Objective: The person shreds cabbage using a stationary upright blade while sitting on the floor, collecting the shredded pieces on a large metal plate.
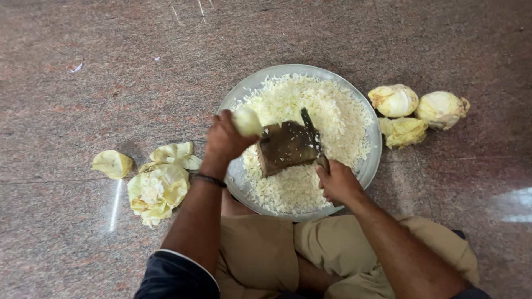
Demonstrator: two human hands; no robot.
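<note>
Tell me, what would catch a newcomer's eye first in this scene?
First, the wide metal tray on the stone floor, heaped with pale shredded cabbage. Over it, the left hand holds a cabbage piece against a dark wooden block with an upright blade, and the right hand steadies the block's near end. Whole cabbages sit right of the tray; discarded outer leaves lie to its left.
</note>
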